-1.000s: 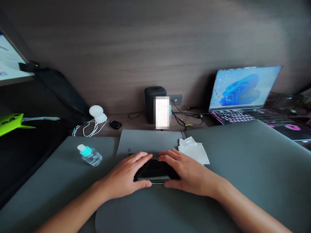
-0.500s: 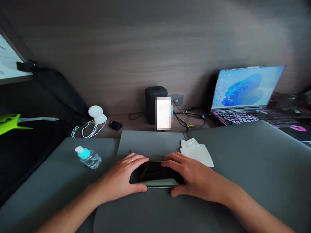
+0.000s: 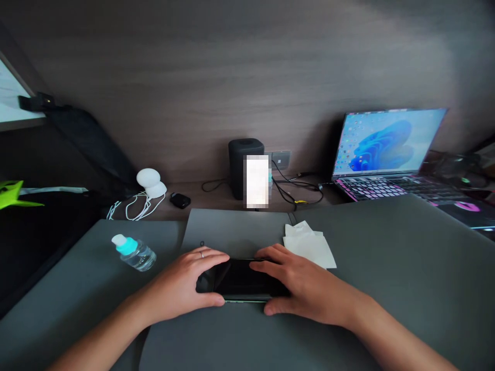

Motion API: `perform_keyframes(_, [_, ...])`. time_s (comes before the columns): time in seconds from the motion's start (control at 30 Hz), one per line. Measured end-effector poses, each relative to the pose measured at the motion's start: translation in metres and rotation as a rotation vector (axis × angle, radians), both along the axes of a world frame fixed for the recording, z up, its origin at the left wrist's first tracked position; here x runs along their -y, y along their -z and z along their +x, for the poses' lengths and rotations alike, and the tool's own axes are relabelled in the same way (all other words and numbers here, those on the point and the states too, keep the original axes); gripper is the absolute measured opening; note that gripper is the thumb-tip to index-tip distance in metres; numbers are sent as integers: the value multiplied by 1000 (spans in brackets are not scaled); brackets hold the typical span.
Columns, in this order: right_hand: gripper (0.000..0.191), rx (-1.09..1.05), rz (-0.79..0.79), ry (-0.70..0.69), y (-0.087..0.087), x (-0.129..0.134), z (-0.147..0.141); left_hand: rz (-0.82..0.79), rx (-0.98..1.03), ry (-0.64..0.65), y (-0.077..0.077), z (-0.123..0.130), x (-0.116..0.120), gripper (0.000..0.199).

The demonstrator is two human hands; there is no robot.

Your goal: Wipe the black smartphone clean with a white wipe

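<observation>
A black phone (image 3: 240, 281) lies flat, screen up, on the dark grey mat (image 3: 240, 340) in front of me. My left hand (image 3: 185, 281) grips its left end, with the thumb on the near edge and the fingers on the far edge. Around the right end is my right hand (image 3: 301, 286), its thumb at the near edge and its fingers at the far side. White folded wipes (image 3: 309, 245) lie just beyond my right hand. A clear bottle with a turquoise collar (image 3: 135, 253) lies tilted in view to the left.
At the back stand a black speaker (image 3: 235, 170), a white round device (image 3: 150, 181) with cords, and a small black object (image 3: 180, 200). Black cables (image 3: 286, 193) run right of the speaker. An open laptop (image 3: 386, 144) is at the back right, a black bag (image 3: 38, 237) at the left.
The view has shifted slightly, so most things appear a little further left. Both hands stay at the phone's ends, and the pale reflection on its screen has gone.
</observation>
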State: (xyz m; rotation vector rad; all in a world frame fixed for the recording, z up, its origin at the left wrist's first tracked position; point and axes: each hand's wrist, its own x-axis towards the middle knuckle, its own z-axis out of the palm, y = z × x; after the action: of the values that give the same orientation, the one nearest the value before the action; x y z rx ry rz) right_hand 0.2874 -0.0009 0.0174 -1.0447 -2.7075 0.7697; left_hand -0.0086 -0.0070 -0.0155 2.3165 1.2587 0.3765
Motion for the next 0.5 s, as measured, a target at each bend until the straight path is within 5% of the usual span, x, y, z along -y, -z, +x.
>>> perform_keyframes(0.5, [62,30,66,-17,1,2,-2,-1,-13,-19,3,-3,-2,68])
